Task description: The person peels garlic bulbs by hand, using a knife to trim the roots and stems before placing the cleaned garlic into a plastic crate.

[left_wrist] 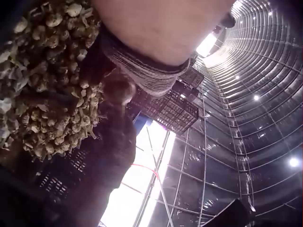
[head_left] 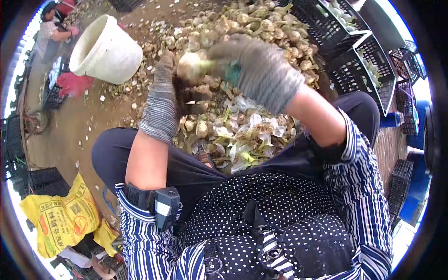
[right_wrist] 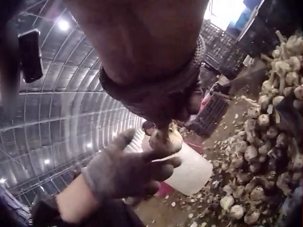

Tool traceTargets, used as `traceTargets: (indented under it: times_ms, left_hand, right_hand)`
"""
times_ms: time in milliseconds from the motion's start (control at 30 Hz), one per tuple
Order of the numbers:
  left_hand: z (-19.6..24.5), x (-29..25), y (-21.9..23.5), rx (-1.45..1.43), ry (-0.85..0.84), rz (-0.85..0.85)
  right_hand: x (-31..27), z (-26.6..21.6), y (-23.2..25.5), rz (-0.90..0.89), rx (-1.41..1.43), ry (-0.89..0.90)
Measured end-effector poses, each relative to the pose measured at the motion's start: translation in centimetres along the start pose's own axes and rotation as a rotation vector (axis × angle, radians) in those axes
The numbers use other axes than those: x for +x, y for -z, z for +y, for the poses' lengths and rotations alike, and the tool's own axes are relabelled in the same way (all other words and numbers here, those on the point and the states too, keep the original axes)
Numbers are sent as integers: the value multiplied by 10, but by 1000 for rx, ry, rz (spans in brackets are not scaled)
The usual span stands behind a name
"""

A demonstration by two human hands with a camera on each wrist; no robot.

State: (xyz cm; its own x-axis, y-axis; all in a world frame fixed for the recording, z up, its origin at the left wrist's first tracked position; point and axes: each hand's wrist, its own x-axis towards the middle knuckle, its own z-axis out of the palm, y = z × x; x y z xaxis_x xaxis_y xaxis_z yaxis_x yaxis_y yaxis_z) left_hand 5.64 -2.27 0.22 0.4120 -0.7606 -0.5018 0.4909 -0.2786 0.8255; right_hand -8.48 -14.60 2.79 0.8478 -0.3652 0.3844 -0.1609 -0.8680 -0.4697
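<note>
Both hands wear grey knit gloves. My right hand, blurred, grips a pale garlic bulb by its green stem, with the bulb end toward the left. A teal piece shows at the right fingers; I cannot tell what it is. Close beside the bulb, my left hand has its thumb and fingers spread apart. The right wrist view shows the left hand with extended fingers just under the bulb. In the left wrist view, the bulb is dim and the fingers mostly dark.
A heap of garlic bulbs lies ahead, with peeled skins nearer the legs. A white bucket stands at left. Black crates line the right. A yellow sack lies lower left, and another person sits far left.
</note>
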Motion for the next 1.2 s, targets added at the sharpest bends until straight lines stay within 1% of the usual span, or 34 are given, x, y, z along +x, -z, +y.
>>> traceTargets:
  times_ms: [33,67,100,167,200,233,300,333,367,433,467,500,567,600,633,700,733,767,833,867,900,933,967,1000,1033,1100,1133,1167,1200]
  left_hand:
    - [1,-6,-9,-12,4,-42]
    - [-1,-8,-13,55,-35,-83]
    - [-4,-10,-19,63,-38,-90]
    - [-13,-15,-33,100,-174,-140]
    - [-11,-14,-27,186,-79,-265]
    - [-15,-11,-33,190,-72,-281]
    - [-32,3,-36,390,-337,-148]
    - [-47,30,-16,482,-574,-304]
    - [-45,24,-21,481,-570,-308]
    - [-30,4,-42,342,-264,-175]
    - [-25,-4,-48,344,-158,-119]
    - [-27,0,-46,346,-155,-124]
    - [-29,7,-43,399,-243,-287]
    - [-31,4,-45,346,-196,-252]
    - [-32,1,-46,349,-191,-257]
    - [-31,-2,-44,350,-121,-320]
    - [-32,1,-42,354,-112,-326]
    - [-32,1,-42,355,-111,-327]
    - [-30,0,-41,361,-79,-382]
    - [-30,2,-40,299,-38,-454]
    - [-31,2,-39,300,-38,-454]
    - [-31,1,-39,258,-69,-443]
    - [-30,-1,-41,216,-101,-432]
    - [-28,-1,-44,188,-137,-458]
    - [-27,4,-44,191,-140,-460]
    - [-26,15,-46,254,-236,-576]
    - [-27,14,-46,255,-239,-576]
    - [-29,11,-47,308,-351,-529]
    - [-31,7,-48,361,-463,-482]
  right_hand:
    - [-14,-15,14,-121,113,-117]
    - [-23,-22,22,-157,193,-129]
    - [-32,-22,28,-197,276,-141]
    - [-52,-15,30,-92,676,-181]
    - [-48,-16,41,-197,1255,-913]
    - [-54,-5,33,-180,1253,-924]
    - [-70,17,4,-223,780,-490]
    - [-65,7,16,-270,292,-296]
    - [-67,10,13,-270,293,-302]
    - [-72,21,5,-255,388,-326]
    - [-70,6,22,-286,434,-392]
    - [-70,1,27,-283,434,-397]
    - [-72,-4,32,-316,523,-475]
    - [-78,3,24,-285,574,-424]
    - [-81,7,24,-281,576,-432]
    - [-84,11,26,-342,554,-354]
    - [-88,7,27,-282,657,-325]
    - [-87,7,29,-281,658,-326]
    - [-86,9,33,-388,690,-368]
    - [-86,7,39,-406,799,-315]
    - [-88,13,33,-404,800,-315]
    - [-91,23,24,-432,1180,-435]
    - [-88,23,23,-449,1562,-553]
    - [-90,15,29,-354,1144,-546]
    - [-90,15,27,-351,1143,-543]
    - [-89,12,22,-352,1234,-621]
    - [-84,6,14,-231,1503,-853]
    - [-85,7,16,-229,1502,-852]
    - [-86,7,18,-253,1029,-674]
